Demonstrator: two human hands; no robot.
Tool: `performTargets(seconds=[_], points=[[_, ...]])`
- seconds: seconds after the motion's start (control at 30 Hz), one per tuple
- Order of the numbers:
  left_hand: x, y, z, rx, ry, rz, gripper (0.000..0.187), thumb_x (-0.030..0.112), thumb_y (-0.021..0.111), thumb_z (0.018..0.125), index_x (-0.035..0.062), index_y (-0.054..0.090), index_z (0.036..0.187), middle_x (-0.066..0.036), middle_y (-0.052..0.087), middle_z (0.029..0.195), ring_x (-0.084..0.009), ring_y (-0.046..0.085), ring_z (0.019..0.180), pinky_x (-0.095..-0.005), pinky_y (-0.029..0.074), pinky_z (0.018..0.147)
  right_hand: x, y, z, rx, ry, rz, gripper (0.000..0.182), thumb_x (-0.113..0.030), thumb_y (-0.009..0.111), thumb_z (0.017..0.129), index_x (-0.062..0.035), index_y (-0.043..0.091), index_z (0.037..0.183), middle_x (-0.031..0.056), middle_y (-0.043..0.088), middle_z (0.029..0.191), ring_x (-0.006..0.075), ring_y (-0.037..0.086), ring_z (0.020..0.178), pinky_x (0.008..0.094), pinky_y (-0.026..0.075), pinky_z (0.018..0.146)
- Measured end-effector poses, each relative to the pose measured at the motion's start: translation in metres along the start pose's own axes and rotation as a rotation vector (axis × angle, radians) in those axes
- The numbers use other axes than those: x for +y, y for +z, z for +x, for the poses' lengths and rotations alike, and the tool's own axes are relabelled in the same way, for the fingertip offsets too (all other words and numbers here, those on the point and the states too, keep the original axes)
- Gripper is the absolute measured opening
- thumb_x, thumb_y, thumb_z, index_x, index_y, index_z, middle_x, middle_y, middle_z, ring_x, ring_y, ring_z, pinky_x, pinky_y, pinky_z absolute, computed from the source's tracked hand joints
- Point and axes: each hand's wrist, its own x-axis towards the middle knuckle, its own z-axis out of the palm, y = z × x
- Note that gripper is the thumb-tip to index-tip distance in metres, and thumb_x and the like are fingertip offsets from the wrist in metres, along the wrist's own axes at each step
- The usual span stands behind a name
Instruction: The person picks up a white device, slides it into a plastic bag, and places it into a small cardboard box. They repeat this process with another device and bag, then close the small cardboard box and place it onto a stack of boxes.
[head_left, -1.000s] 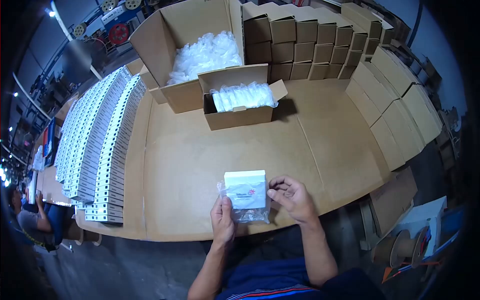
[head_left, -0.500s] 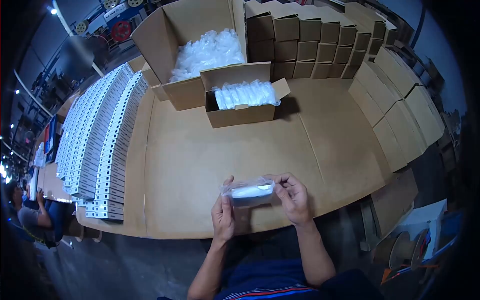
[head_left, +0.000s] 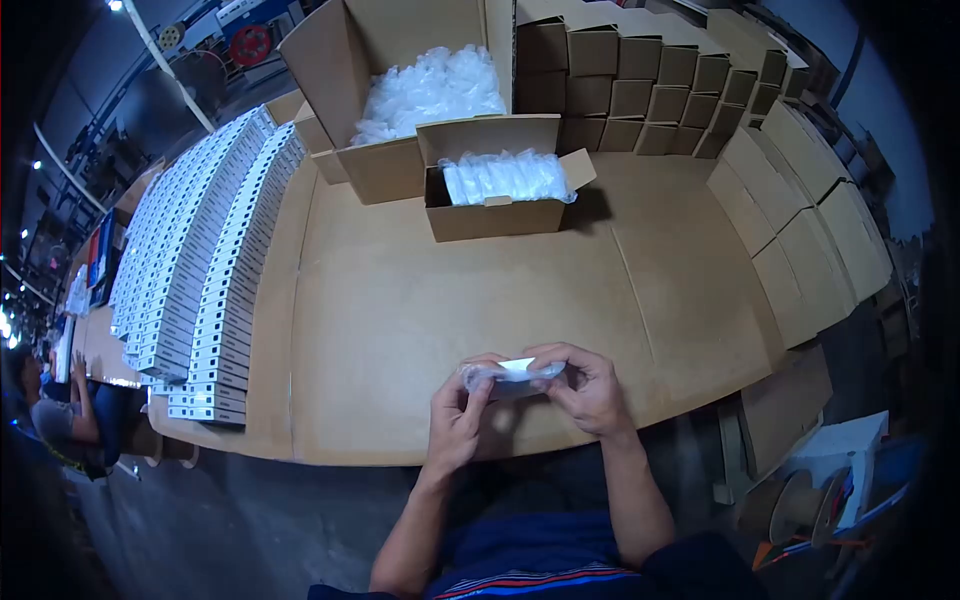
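Observation:
Between my two hands, above the table's near edge, is a white item in a clear plastic bag (head_left: 515,372); what sort of item it is I cannot make out. My left hand (head_left: 457,412) pinches its left end, thumb in front and fingers behind. At the other end, my right hand (head_left: 588,392) grips the plastic with thumb and bent fingers. Farther back stands an open cardboard box (head_left: 498,222) packed with a row of similar plastic-wrapped white items (head_left: 508,178).
Behind the small box, a large open carton (head_left: 385,178) holds a heap of clear-wrapped pieces (head_left: 432,92). Stacks of white boxes (head_left: 190,250) line the left side. Brown cartons (head_left: 640,98) are piled at the back, with more cartons (head_left: 800,235) at right. A person (head_left: 75,420) sits far left.
Both hands have closed in on the bagged item, and the right hand's fingers now wrap its end more tightly. The item is tilted differently. The whole view has shifted slightly.

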Motion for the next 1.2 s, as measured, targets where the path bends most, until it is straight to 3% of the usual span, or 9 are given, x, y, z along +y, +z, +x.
performTargets(seconds=[0.17, 0.27, 0.47, 0.57, 0.67, 0.77, 0.87, 0.97, 1.2], points=[[0.008, 0.003, 0.0, 0.209, -0.101, 0.026, 0.026, 0.018, 0.059, 0.108, -0.0042, 0.07, 0.112, -0.004, 0.071, 0.106, -0.0098, 0.063, 0.096, -0.0271, 0.052, 0.087, -0.002, -0.001, 0.002, 0.164, 0.088, 0.077, 0.01, 0.004, 0.068, 0.095, 0.0012, 0.072, 0.104, 0.014, 0.072, 0.122, 0.0177, 0.066, 0.11, 0.0312, 0.054, 0.095], [0.004, -0.003, 0.003, 0.254, -0.097, 0.04, 0.03, 0.023, 0.059, 0.108, -0.0047, 0.071, 0.111, -0.004, 0.071, 0.104, -0.0094, 0.062, 0.093, -0.0262, 0.051, 0.085, -0.004, 0.005, 0.004, 0.357, -0.129, 0.031, 0.011, 0.002, 0.071, 0.093, 0.0003, 0.074, 0.104, 0.0141, 0.07, 0.125, 0.0195, 0.066, 0.111, 0.0328, 0.054, 0.095], [-0.003, -0.005, 0.004, 0.23, -0.012, 0.055, 0.029, 0.027, 0.053, 0.11, -0.0005, 0.061, 0.111, -0.008, 0.068, 0.102, -0.0132, 0.069, 0.089, -0.0322, 0.063, 0.077, -0.014, 0.009, 0.0, 0.019, -0.049, -0.315, 0.026, -0.001, 0.08, 0.085, -0.002, 0.076, 0.111, 0.0148, 0.074, 0.119, 0.0229, 0.07, 0.11, 0.0336, 0.054, 0.098], [-0.006, -0.007, 0.005, 0.27, -0.012, -0.149, 0.024, 0.025, 0.051, 0.111, 0.0039, 0.056, 0.101, -0.002, 0.065, 0.086, -0.0028, 0.052, 0.072, -0.0215, 0.042, 0.06, -0.015, 0.012, 0.001, 0.053, 0.055, -0.289, 0.028, -0.003, 0.081, 0.084, -0.0011, 0.076, 0.112, 0.0138, 0.077, 0.112, 0.0222, 0.072, 0.108, 0.0329, 0.053, 0.098], [-0.009, -0.013, 0.005, 0.249, -0.05, -0.119, 0.022, 0.024, 0.051, 0.111, 0.0064, 0.049, 0.098, -0.002, 0.064, 0.086, -0.0014, 0.049, 0.068, -0.0198, 0.036, 0.057, -0.018, 0.01, 0.002, 0.033, 0.047, -0.331, 0.03, -0.004, 0.082, 0.084, -0.0007, 0.075, 0.113, 0.0147, 0.076, 0.114, 0.023, 0.072, 0.109, 0.0332, 0.053, 0.099], [-0.003, -0.012, 0.003, 0.234, -0.054, -0.162, 0.018, 0.02, 0.052, 0.11, 0.0035, 0.055, 0.113, -0.003, 0.065, 0.088, -0.0026, 0.05, 0.071, -0.021, 0.039, 0.058, -0.018, 0.008, 0.003, 0.03, 0.072, -0.375, 0.031, -0.006, 0.083, 0.083, -0.0002, 0.075, 0.112, 0.0155, 0.076, 0.116, 0.0248, 0.071, 0.112, 0.0346, 0.052, 0.101], [0.016, -0.016, 0.0, 0.112, -0.037, -0.073, 0.029, 0.012, 0.057, 0.107, -0.0001, 0.053, 0.133, -0.009, 0.067, 0.106, -0.0103, 0.064, 0.088, -0.026, 0.056, 0.077, -0.015, 0.003, 0.004, 0.009, 0.06, -0.419, 0.032, -0.007, 0.084, 0.081, -0.0001, 0.075, 0.111, 0.0148, 0.075, 0.118, 0.0284, 0.067, 0.121, 0.0382, 0.049, 0.105], [0.025, -0.017, 0.002, -0.103, 0.194, 0.295, 0.04, 0.004, 0.064, 0.101, 0.0013, 0.056, 0.14, -0.009, 0.069, 0.109, -0.0132, 0.066, 0.096, -0.027, 0.056, 0.08, -0.015, 0.0, 0.009, -0.035, -0.054, -0.497, 0.033, -0.007, 0.085, 0.079, -0.0012, 0.076, 0.11, 0.0124, 0.074, 0.12, 0.0319, 0.063, 0.126, 0.0415, 0.048, 0.108], [0.024, -0.027, 0.008, -0.106, -0.019, 0.291, 0.025, 0.003, 0.068, 0.099, -0.0015, 0.064, 0.123, -0.005, 0.068, 0.109, -0.0111, 0.063, 0.101, -0.0268, 0.052, 0.087, -0.047, 0.008, 0.029, -0.117, -0.213, -0.728, 0.031, -0.006, 0.083, 0.078, -0.0043, 0.074, 0.107, 0.0097, 0.073, 0.111, 0.0332, 0.065, 0.11, 0.0417, 0.052, 0.097]])
